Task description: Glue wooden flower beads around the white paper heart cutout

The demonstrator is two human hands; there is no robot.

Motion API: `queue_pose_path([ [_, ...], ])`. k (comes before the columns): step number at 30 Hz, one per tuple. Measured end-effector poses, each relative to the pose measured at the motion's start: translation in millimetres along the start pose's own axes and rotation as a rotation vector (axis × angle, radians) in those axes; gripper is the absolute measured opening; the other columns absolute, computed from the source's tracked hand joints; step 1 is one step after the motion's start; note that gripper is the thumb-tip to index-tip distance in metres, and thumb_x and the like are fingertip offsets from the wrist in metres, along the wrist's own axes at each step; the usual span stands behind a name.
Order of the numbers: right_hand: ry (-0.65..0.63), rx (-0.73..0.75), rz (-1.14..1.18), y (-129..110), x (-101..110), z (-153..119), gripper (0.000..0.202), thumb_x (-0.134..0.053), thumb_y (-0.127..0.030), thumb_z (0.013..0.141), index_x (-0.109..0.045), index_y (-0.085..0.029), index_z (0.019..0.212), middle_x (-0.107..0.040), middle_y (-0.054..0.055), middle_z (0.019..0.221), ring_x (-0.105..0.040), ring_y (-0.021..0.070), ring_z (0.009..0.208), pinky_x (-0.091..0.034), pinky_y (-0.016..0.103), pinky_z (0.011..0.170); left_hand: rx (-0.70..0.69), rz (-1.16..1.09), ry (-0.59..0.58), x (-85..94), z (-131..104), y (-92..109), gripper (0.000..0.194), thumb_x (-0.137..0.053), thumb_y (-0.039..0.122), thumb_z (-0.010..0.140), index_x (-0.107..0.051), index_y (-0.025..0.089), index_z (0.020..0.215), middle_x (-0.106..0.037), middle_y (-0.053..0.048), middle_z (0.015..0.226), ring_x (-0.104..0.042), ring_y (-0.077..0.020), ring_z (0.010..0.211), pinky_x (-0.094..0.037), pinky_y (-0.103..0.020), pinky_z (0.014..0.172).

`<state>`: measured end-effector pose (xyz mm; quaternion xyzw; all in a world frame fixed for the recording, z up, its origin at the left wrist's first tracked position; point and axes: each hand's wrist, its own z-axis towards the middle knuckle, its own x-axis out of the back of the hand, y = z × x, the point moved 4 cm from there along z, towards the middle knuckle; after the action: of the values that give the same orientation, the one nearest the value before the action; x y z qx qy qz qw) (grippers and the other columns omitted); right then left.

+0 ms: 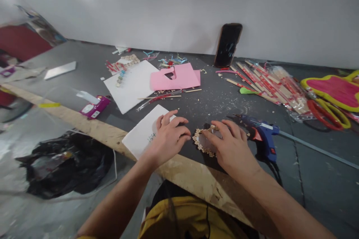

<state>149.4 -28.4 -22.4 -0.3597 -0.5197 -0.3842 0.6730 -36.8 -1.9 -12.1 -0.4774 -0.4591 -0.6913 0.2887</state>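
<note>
My left hand hovers over the edge of a white board with green writing; its fingers are apart and slightly curled, with nothing in them. Under my right hand lies a small pale disc edged with little wooden beads or slices. My right fingers press over its top and right side, hiding that part. A blue glue gun rests just right of my right hand, its orange nozzle end close to the knuckles.
Pink folded card with a cutout lies on a second white sheet. A phone leans on the wall. Wrapped sticks, scissors and a purple tape dispenser stand about. A black bag hangs below the table edge.
</note>
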Motion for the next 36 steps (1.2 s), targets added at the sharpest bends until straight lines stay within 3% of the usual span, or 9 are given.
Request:
queue_pose_path([
  [15, -0.022, -0.002, -0.024, -1.6, 3.3, 1.2, 0.055, -0.052, -0.007, 0.076, -0.060, -0.035, 0.122, -0.049, 0.006, 0.135, -0.034, 0.0289, 0.123, -0.034, 0.046, 0.094, -0.011, -0.025, 0.014, -9.5, -1.0, 1.3, 0.012, -0.061, 0.027, 0.086, -0.070, 0.031, 0.079, -0.060, 0.004, 0.118, -0.027, -0.0288, 0.133, -0.020, -0.055, 0.107],
  [29, 0.014, 0.014, 0.100, -0.6, 9.3, 3.0, 0.048, -0.048, -0.007, 0.079, -0.061, -0.028, 0.120, -0.051, 0.009, 0.132, -0.036, 0.0291, 0.122, -0.035, 0.049, 0.094, 0.013, -0.021, 0.050, 2.2, -0.4, -1.1, 0.014, -0.057, 0.021, 0.088, -0.068, 0.029, 0.088, -0.061, 0.002, 0.118, -0.030, -0.0268, 0.132, -0.022, -0.051, 0.108],
  [32, 0.084, 0.030, 0.169, 5.1, 18.6, 6.1, 0.047, -0.044, -0.004, 0.080, -0.061, -0.023, 0.120, -0.054, 0.011, 0.128, -0.041, 0.0269, 0.117, -0.038, 0.048, 0.096, 0.012, -0.029, 0.074, 6.6, 0.4, -0.5, 0.015, -0.054, 0.019, 0.088, -0.066, 0.028, 0.094, -0.062, 0.001, 0.117, -0.033, -0.0254, 0.131, -0.023, -0.049, 0.108],
  [36, 0.294, 0.035, 0.265, 17.4, 38.0, 8.3, 0.034, -0.043, -0.008, 0.083, -0.059, -0.020, 0.111, -0.059, 0.011, 0.111, -0.049, 0.0242, 0.106, -0.044, 0.044, 0.091, 0.019, -0.032, 0.117, 16.6, 1.6, 0.4, 0.016, -0.053, 0.018, 0.089, -0.061, 0.026, 0.099, -0.064, 0.000, 0.113, -0.041, -0.0232, 0.128, -0.026, -0.046, 0.107],
])
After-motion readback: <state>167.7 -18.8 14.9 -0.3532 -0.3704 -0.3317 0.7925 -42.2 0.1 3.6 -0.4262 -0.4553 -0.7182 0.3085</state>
